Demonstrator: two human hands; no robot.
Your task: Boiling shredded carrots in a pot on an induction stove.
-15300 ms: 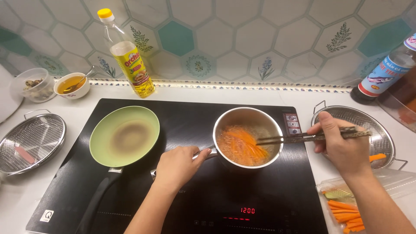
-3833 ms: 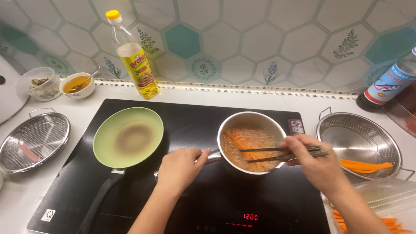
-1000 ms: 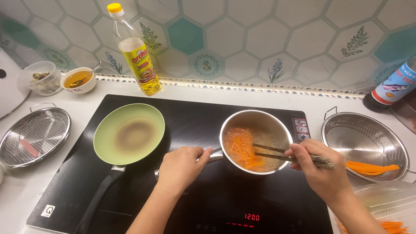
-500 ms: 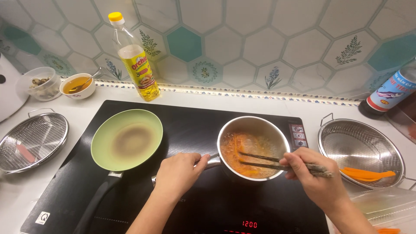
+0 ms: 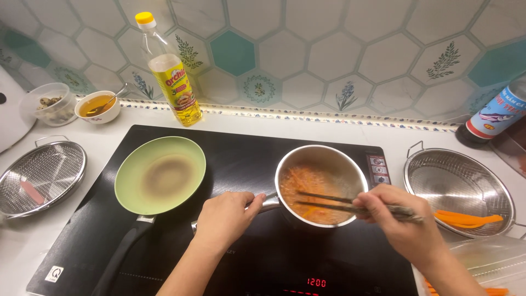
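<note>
1. Saucepan (image 5: 321, 183) of shredded carrot sits right of frame centre on the black cooktop (image 5: 241, 159).
2. Left hand (image 5: 224, 219) is clamped on the pan handle, which runs lower left from the pan.
3. Right hand (image 5: 402, 225) pinches chopsticks (image 5: 350, 204); their long axis lies left-right, tips over the carrot.
4. Green frying pan (image 5: 160, 174) stands left, apart.

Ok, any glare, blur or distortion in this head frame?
Head view: sharp overall; soft glare on the black cooktop and the wall tiles; slight motion blur on the right hand with chopsticks; edges bow mildly.
</note>
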